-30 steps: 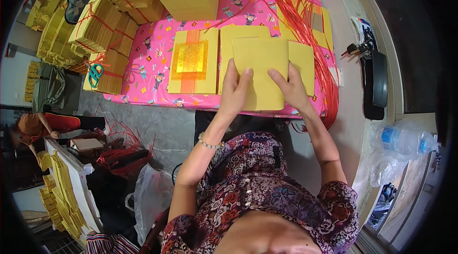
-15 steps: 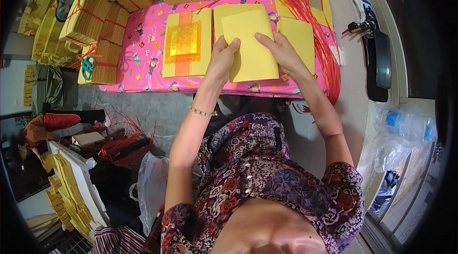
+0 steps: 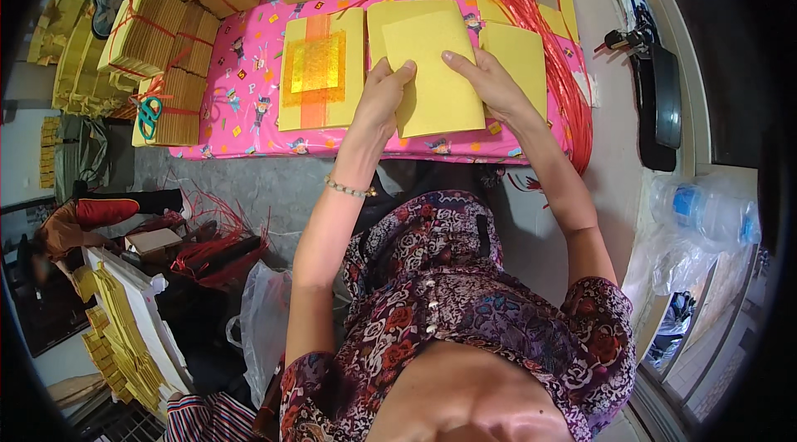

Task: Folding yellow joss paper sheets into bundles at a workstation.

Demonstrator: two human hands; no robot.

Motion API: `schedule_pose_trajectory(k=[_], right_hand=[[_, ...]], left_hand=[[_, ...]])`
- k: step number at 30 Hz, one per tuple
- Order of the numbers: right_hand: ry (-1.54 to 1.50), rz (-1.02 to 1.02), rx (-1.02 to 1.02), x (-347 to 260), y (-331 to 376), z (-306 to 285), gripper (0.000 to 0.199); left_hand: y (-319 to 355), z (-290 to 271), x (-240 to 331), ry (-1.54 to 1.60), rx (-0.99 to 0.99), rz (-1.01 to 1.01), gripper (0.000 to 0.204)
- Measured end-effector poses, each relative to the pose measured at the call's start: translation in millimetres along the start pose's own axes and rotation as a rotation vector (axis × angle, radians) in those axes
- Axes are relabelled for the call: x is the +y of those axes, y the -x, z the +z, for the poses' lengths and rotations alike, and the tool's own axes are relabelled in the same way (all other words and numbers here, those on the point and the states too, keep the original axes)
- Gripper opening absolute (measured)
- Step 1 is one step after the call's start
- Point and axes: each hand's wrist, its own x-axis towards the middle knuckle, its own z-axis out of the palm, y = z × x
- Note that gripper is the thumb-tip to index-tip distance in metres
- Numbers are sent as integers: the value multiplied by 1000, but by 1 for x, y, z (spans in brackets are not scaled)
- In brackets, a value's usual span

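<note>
Together, the left hand (image 3: 383,97) and right hand (image 3: 490,85) clamp a stack of plain yellow paper (image 3: 436,68), fingers on top, near the front edge of the pink-covered table (image 3: 249,110). Just left lies a gold-foil sheet stack (image 3: 320,68); red strings (image 3: 531,10) trail along the right edge.

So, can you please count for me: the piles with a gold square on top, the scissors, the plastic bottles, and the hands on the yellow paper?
Piles with a gold square: 1
Scissors: 1
Plastic bottles: 1
Hands on the yellow paper: 2, left hand and right hand
Total: 5
</note>
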Motion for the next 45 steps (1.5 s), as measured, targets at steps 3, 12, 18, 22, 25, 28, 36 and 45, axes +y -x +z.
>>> schedule_pose_trajectory(k=[3,12,18,22,25,28,36,45], right_hand=[[0,30,-27,-1,-1,-2,38],[-17,50,-68,-1,-2,-4,37],[-74,103,-53,-1,-4,-6,37],[-89,136,-43,-3,-3,-5,36],[-85,131,-37,-2,-3,-4,36],[-82,119,-43,-3,-2,-4,37],[-50,79,-69,-3,-2,-5,39],[-42,92,-76,-5,0,-6,39]], left_hand=[[0,-1,1,21,-18,-27,23],[3,1,7,19,4,-62,25],[6,6,13,17,13,-121,28],[5,6,12,1,26,-116,28],[4,6,11,9,30,-110,27],[4,7,12,10,27,-114,27],[3,7,11,16,52,-121,27],[4,8,10,13,18,-114,28]])
